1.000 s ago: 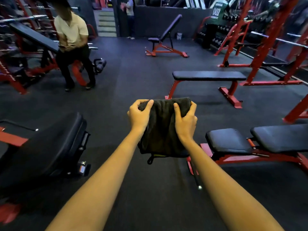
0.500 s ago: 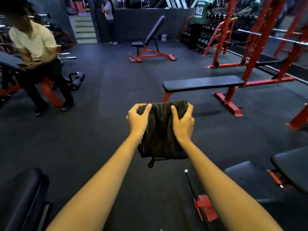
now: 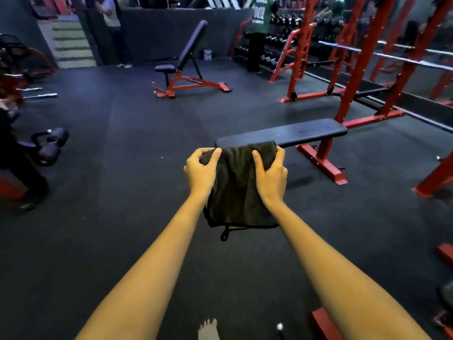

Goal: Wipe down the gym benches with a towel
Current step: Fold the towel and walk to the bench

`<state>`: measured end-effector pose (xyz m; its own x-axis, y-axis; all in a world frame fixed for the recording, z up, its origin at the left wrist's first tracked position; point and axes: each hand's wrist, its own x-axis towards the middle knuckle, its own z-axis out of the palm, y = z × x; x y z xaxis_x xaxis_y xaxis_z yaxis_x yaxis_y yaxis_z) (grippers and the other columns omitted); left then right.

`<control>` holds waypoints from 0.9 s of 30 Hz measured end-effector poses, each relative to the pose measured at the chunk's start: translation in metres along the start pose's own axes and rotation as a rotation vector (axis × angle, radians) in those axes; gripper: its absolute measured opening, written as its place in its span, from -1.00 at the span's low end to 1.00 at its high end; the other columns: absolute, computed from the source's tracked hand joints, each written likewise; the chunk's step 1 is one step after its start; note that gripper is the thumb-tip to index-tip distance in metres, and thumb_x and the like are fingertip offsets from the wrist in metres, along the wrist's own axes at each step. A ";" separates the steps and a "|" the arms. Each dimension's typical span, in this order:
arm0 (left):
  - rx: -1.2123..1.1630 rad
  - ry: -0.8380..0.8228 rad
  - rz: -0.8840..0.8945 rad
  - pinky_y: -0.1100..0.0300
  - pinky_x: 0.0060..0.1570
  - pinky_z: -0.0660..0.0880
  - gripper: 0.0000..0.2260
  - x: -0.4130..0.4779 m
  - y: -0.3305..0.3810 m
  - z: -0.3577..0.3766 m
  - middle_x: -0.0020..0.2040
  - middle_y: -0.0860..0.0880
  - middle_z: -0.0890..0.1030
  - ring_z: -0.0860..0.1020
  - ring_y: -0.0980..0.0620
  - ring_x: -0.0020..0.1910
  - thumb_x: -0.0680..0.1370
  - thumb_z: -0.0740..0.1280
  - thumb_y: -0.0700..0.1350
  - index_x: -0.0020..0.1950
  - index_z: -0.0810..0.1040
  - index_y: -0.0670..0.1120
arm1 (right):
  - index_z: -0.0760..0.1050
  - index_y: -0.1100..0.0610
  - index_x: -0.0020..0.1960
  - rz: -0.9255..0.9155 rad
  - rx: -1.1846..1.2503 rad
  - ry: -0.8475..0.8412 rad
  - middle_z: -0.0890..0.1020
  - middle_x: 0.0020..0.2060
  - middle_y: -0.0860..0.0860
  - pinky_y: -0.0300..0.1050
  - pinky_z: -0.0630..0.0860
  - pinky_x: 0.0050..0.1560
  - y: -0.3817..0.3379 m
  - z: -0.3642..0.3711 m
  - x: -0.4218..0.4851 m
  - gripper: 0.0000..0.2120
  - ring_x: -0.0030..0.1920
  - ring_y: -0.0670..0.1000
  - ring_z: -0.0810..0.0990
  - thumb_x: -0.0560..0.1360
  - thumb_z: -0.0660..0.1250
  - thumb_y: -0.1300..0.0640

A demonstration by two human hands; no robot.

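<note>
A dark folded towel (image 3: 239,190) hangs in front of me at arm's length. My left hand (image 3: 199,169) grips its upper left corner and my right hand (image 3: 270,171) grips its upper right corner, thumbs on the near face. A small loop dangles from the towel's lower edge. Just beyond the towel stands a flat bench (image 3: 306,131) with a black pad and red legs, running left to right. Farther back is an incline bench (image 3: 188,57) with a raised black backrest on a red frame.
Red racks (image 3: 353,77) with barbells line the right side. Kettlebells (image 3: 50,146) lie on the floor at left, beside a person's dark leg. Red bench feet (image 3: 326,325) show at the bottom right. People stand near the back wall and dumbbell rack (image 3: 267,42). Dark rubber floor lies between.
The view has moved forward and turned: the flat bench is nearer, the seated person has slid off to the left, the near benches have dropped out of view. Both hands keep holding the towel.
</note>
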<state>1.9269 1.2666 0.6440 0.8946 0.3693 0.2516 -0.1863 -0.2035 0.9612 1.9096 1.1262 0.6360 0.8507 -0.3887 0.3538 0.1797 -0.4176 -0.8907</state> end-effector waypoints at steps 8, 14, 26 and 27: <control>0.006 -0.212 0.016 0.11 0.12 0.42 -0.87 0.175 -0.031 0.143 -0.12 0.10 0.61 0.49 0.00 0.08 0.52 0.37 0.03 -0.08 0.62 0.00 | 0.32 0.13 0.33 0.114 -0.082 0.174 0.47 -0.20 -0.18 -0.25 0.29 -0.10 0.054 0.048 0.177 -0.59 -0.12 -0.13 0.40 0.59 0.24 -0.08; -0.018 -0.351 0.044 0.03 0.17 0.42 -0.91 0.256 -0.060 0.274 -0.14 0.08 0.63 0.53 -0.05 0.06 0.51 0.38 0.03 -0.13 0.60 0.03 | 0.31 0.14 0.34 0.159 -0.159 0.275 0.56 -0.03 -0.04 -0.18 0.34 -0.03 0.126 0.047 0.302 -0.56 0.06 0.04 0.55 0.59 0.23 -0.10; -0.032 -0.453 -0.006 0.31 -0.09 0.39 -0.84 0.406 -0.067 0.549 -0.12 0.03 0.62 0.52 0.06 0.01 0.52 0.38 -0.01 -0.05 0.62 -0.09 | 0.34 0.18 0.30 0.207 -0.193 0.365 0.63 -0.04 0.07 -0.25 0.34 -0.20 0.253 0.017 0.579 -0.58 -0.08 0.01 0.56 0.58 0.27 -0.06; -0.032 -0.457 -0.007 0.34 -0.10 0.39 -0.84 0.415 -0.071 0.564 -0.12 0.03 0.62 0.53 0.06 0.00 0.52 0.38 -0.01 -0.05 0.62 -0.09 | 0.34 0.19 0.30 0.208 -0.203 0.354 0.61 -0.06 0.04 -0.30 0.30 -0.23 0.260 0.016 0.594 -0.58 -0.10 -0.03 0.52 0.58 0.27 -0.05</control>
<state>2.5408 0.9228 0.6165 0.9819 -0.0687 0.1767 -0.1861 -0.1714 0.9675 2.4691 0.7998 0.6103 0.6308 -0.7235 0.2804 -0.1077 -0.4395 -0.8917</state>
